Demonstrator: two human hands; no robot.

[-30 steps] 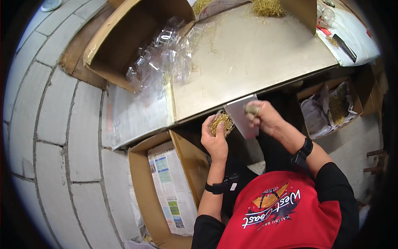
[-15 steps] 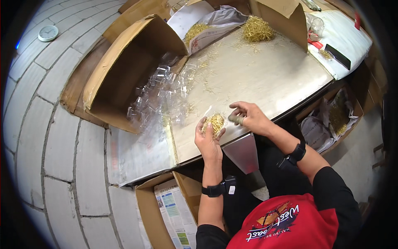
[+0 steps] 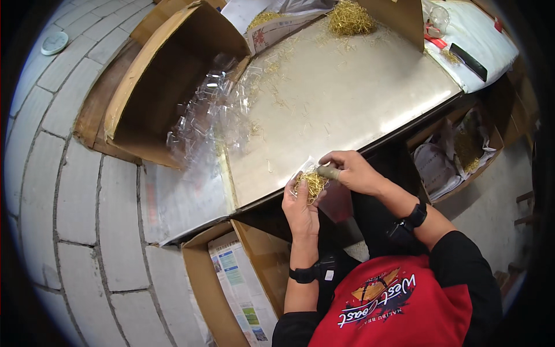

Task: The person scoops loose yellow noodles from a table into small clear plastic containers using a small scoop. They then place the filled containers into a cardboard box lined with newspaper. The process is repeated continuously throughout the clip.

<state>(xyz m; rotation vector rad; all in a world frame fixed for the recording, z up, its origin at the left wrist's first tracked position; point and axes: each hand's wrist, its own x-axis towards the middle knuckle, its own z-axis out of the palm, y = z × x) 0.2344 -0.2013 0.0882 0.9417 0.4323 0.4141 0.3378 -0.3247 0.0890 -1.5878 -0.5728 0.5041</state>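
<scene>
In my left hand (image 3: 302, 215), raised in front of the table's near edge, is a clump of thin gold wire pieces (image 3: 312, 186). They seem to sit in a small clear plastic box, mostly hidden by the fingers and the pieces. My right hand (image 3: 357, 172) reaches in from the right, its thumb and fingertips closed together at the clump's upper edge. A greenish cover wraps one of its fingertips. Whether a piece is pinched there is too small to make out. The table top (image 3: 335, 104) beyond carries a heap of the same gold pieces (image 3: 351, 18).
Several clear plastic boxes (image 3: 211, 113) spill from a tipped cardboard box (image 3: 167, 87) at left. An open carton with newspaper (image 3: 243, 283) stands below the table's near edge. At right are a lined carton (image 3: 454, 156) and a white bag (image 3: 483, 40) bearing a black strip.
My right hand has moved in from apart to touch the clump. My left hand has come slightly right and nearer, tilting the clump. The whole view has shifted a little.
</scene>
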